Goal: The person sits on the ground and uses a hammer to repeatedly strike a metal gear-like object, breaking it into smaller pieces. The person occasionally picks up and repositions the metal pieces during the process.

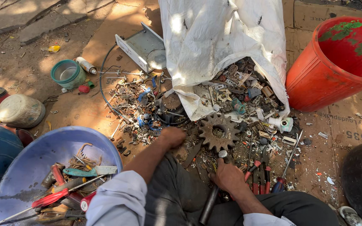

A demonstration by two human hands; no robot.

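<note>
Your right hand (228,175) grips a metal rod (211,196) beside the rusty gear (218,132) on the scrap pile, left hand (173,137) fisted nearby, contents unclear; gear looks heavy, stiff — grab its toothed rim.

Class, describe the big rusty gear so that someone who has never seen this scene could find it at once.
Start at the white sack spilling scrap metal near the orange bucket. Just below the sack's mouth, between the person's two hands, lies the gear. It is a flat, round, rust-brown toothed wheel with a centre hole, far larger than the small bits around it.
</note>
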